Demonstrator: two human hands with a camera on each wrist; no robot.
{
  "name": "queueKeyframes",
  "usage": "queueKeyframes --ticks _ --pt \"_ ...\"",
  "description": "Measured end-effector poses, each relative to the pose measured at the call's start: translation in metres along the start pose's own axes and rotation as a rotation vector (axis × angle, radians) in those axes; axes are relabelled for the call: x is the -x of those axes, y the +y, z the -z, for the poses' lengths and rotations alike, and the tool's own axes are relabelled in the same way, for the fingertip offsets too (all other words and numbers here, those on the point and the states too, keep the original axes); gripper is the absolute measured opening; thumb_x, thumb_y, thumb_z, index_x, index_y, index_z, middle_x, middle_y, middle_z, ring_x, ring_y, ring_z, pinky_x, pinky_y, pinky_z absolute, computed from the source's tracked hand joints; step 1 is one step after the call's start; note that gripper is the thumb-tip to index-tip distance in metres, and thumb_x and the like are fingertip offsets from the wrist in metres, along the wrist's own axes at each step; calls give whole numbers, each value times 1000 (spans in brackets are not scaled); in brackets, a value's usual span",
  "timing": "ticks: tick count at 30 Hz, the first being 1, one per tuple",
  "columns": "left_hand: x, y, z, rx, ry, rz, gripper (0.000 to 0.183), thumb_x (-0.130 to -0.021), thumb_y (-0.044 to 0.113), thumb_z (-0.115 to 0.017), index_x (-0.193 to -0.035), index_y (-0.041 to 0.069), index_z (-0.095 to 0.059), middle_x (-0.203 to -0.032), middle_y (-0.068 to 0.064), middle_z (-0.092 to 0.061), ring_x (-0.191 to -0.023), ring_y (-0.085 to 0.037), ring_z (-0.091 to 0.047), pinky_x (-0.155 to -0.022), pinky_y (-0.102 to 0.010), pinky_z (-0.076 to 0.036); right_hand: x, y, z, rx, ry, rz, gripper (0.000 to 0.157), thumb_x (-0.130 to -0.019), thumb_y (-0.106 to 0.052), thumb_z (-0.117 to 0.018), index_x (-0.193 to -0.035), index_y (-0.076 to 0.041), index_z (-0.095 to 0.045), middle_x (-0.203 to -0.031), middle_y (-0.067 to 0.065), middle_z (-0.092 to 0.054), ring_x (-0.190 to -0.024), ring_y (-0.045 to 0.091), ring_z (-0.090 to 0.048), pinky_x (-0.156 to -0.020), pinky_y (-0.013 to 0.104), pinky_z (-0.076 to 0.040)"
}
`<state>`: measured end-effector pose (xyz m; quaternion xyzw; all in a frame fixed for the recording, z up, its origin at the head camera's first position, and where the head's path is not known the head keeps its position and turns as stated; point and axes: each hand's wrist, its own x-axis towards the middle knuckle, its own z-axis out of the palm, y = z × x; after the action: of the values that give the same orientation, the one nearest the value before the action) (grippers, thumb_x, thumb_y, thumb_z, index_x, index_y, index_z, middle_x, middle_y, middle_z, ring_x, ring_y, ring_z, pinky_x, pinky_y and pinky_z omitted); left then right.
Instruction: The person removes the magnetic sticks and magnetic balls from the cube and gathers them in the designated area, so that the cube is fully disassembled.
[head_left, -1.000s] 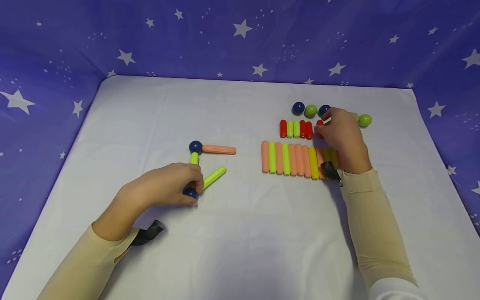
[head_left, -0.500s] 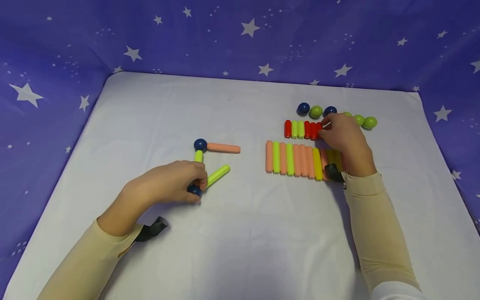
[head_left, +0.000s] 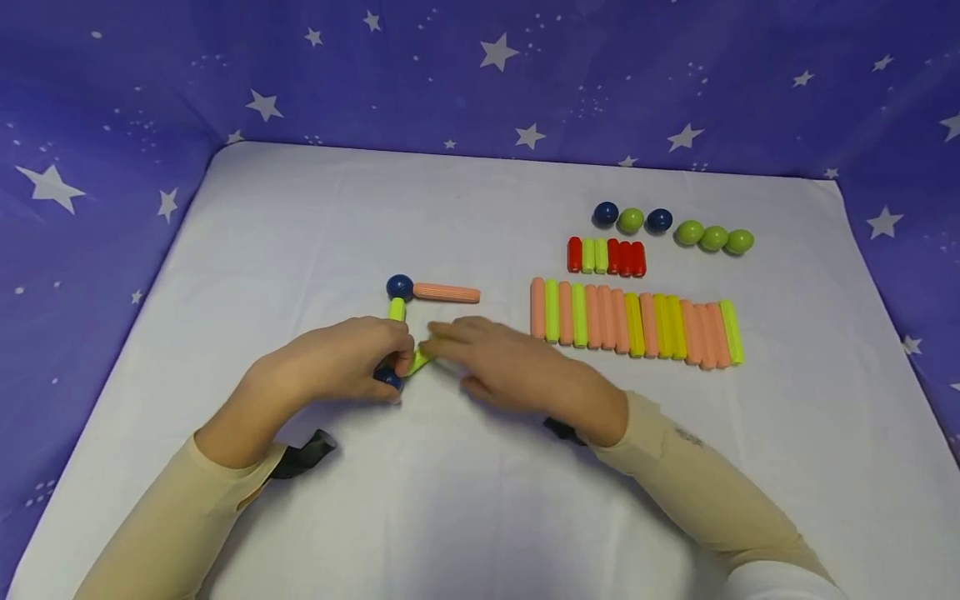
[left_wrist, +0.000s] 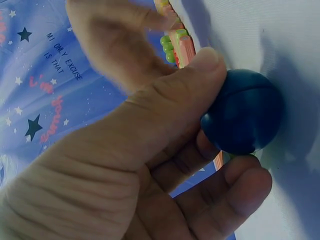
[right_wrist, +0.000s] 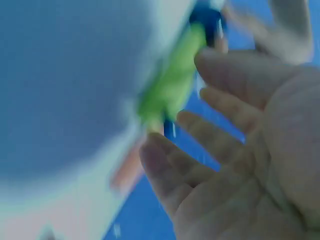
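My left hand (head_left: 333, 362) pinches a blue ball (left_wrist: 245, 112) between thumb and fingers. A yellow-green stick (head_left: 420, 361) slants from beside that ball toward my right hand (head_left: 510, 362). The right hand's fingers are spread over the stick's far end, and its palm looks bare in the right wrist view. Another yellow-green stick (head_left: 397, 309) runs from behind the left hand up to a second blue ball (head_left: 400, 287). From this ball a salmon-pink stick (head_left: 447, 292) points right. The left fingers hide part of the lower joint.
Right of the hands lies a row of long pink, yellow and green sticks (head_left: 592, 317). Behind it are short red and green sticks (head_left: 613, 257), then a line of blue and green balls (head_left: 689, 232). A star-patterned purple cloth (head_left: 420, 75) rises at the table's back edge.
My right hand first slid a short red stick against its row, then left it and came across to the slanted green stick. My left hand keeps its grip on the ball.
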<state>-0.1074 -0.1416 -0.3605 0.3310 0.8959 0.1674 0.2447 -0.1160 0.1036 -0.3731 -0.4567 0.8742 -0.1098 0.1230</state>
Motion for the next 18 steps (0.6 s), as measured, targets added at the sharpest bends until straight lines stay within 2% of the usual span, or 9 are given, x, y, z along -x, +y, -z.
queueKeyframes --ticks 2,4,8,10,12,15,18 --pt "-1 -1 0 2 -2 -2 29 -73 20 -87 -79 18 -59 -80 8 -53 -71 -11 -49 -67 -29 -43 -6 -12 -11 73 -33 62 57 -94 -19 -64 -147 -23 -43 -150 1 -42 -138 28 -35 -110 43 -32" --pt "-2 -1 -1 7 -7 -3 28 -73 19 -87 -78 18 -59 -80 8 -53 -71 -10 -49 -67 -29 -43 -7 -16 -19 134 -15 74 52 -94 -22 -66 -142 -25 -48 -143 -2 -49 -134 26 -40 -106 43 -36" --pt "-3 -1 -2 40 -15 -5 27 -73 18 -86 -78 19 -60 -81 9 -54 -72 -10 -49 -67 -29 -43 -3 -21 -26 133 34 44 29 -93 -19 -67 -122 -23 -61 -113 -5 -59 -107 19 -53 -88 34 -45" --pt "-2 -1 -2 61 -18 -6 26 -73 19 -87 -79 19 -61 -81 9 -54 -72 -9 -50 -67 -28 -44 -1 -25 -27 137 34 36 19 -94 -15 -64 -112 -19 -64 -100 -4 -59 -93 18 -54 -80 30 -45" --pt "-2 0 -3 68 -19 -8 27 -73 20 -87 -80 19 -61 -80 10 -54 -71 -9 -50 -66 -28 -44 1 -28 -26 150 30 28 16 -94 -9 -62 -106 -18 -66 -91 -4 -57 -82 17 -51 -76 28 -45" --pt "-1 1 -2 45 -14 -3 28 -72 20 -87 -78 19 -60 -79 8 -53 -70 -9 -49 -64 -28 -44 7 -30 -23 199 -5 26 16 -92 -7 -62 -103 -18 -68 -87 -4 -58 -78 16 -50 -74 26 -44" --pt "0 1 -1 16 -10 13 29 -73 20 -87 -77 19 -58 -78 7 -52 -70 -10 -47 -65 -29 -42 22 -25 -17 172 -25 -7 18 -92 -8 -64 -105 -19 -68 -90 -5 -58 -81 15 -51 -75 26 -46"
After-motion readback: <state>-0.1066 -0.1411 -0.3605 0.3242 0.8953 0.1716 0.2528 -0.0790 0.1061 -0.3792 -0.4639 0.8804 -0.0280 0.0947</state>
